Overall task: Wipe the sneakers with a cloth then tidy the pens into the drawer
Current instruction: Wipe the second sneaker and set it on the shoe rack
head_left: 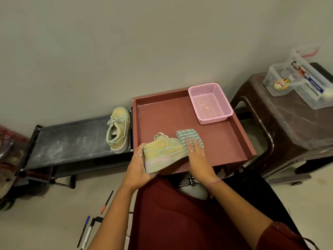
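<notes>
With the left hand gripping the sneaker and the flat right hand pressing the striped cloth, a hard wipe could twist the sneaker loose.

Ringed hands, pink wristband, maroon clothing

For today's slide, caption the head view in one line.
Left hand grips a sneaker over the drawer while the right hand presses a striped cloth on it.

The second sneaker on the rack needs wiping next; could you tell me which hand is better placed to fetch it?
Probably the left hand. It grips the heel of the held sneaker on the side nearest the rack sneaker, while the right hand presses the cloth, farther away.
</notes>
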